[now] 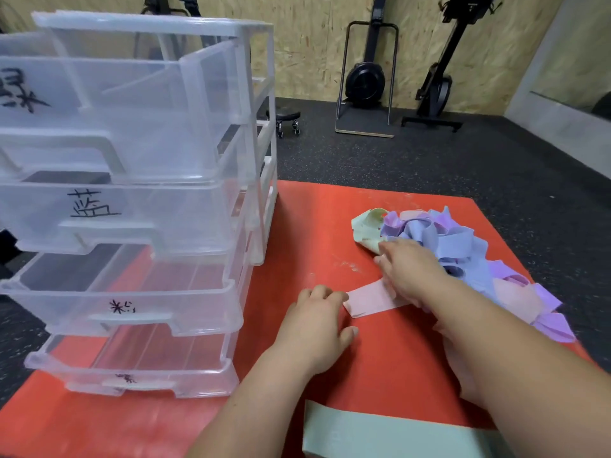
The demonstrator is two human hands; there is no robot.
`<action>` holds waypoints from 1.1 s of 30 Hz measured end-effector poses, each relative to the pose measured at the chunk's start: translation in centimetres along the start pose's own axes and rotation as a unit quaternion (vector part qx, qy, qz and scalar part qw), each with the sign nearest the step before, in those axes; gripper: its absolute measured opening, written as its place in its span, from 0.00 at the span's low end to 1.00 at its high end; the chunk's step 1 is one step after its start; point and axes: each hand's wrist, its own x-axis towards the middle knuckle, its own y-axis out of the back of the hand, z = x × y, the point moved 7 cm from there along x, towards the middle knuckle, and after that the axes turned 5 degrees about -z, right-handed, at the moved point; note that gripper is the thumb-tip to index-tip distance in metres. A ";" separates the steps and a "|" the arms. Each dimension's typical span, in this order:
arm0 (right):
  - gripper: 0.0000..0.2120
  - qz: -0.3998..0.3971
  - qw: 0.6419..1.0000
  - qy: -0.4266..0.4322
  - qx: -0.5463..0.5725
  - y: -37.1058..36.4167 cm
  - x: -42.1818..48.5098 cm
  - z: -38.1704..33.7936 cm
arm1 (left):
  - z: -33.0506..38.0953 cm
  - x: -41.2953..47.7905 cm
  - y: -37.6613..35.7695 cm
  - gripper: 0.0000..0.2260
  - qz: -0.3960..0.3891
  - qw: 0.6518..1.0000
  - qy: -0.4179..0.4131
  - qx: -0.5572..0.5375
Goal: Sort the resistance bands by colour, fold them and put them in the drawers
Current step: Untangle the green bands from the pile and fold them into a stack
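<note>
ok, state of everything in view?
Clear plastic drawers: pulled open, no bands inside.
Pale pink band: flat on red mat.
Mixed-colour band pile: tangled, unsorted.
Pale green band: flat, apart.
Left hand: beside pink band, grip unclear.
Right hand: fingers straight, touching pile.

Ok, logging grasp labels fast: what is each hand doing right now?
Left hand: fingers curled at the end of the pink band; grip cannot be told.
Right hand: open, fingers flat on the pile of bands.
</note>
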 end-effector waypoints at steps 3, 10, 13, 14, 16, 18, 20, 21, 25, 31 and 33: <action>0.07 0.115 0.990 -0.009 0.080 6.0 -1.9 2.1 | 0.5 -0.6 0.9 0.25 0.030 0.999 -0.008 -0.025; 0.09 0.376 0.914 -0.036 0.149 18.6 -12.1 5.9 | 2.1 -4.1 3.0 0.19 0.101 0.991 -0.017 -0.089; 0.10 0.326 0.918 -0.075 0.212 17.0 -15.5 7.3 | 3.0 -5.8 3.2 0.18 0.119 0.987 -0.012 -0.111; 0.11 0.313 0.913 -0.080 0.249 15.8 -16.7 7.5 | 3.3 -6.4 3.2 0.17 0.124 0.985 -0.011 -0.118; 0.13 0.289 0.898 -0.094 0.318 12.5 -18.5 7.8 | 4.2 -7.3 3.0 0.17 0.126 0.983 -0.011 -0.129; 0.16 0.262 0.890 -0.109 0.358 8.8 -19.9 7.7 | 5.1 -8.0 2.6 0.17 0.118 0.984 -0.017 -0.134; 0.21 0.227 0.889 -0.122 0.379 5.1 -20.9 7.6 | 5.6 -8.4 2.1 0.17 0.100 0.987 -0.015 -0.124; 0.21 0.212 0.891 -0.127 0.382 3.5 -21.2 7.7 | 5.7 -8.5 1.8 0.18 0.089 0.989 -0.010 -0.114; 0.16 0.179 0.919 -0.136 0.324 0.1 -22.0 8.8 | 5.7 -8.2 0.8 0.19 0.059 0.995 0.000 -0.084; 0.11 0.193 0.913 -0.106 0.344 1.9 -21.4 10.5 | 7.0 -6.3 0.1 0.20 0.052 0.995 -0.021 -0.077; 0.14 0.107 0.944 -0.117 0.290 0.2 -20.7 11.6 | 7.8 -5.5 -0.3 0.19 0.054 0.995 -0.037 -0.070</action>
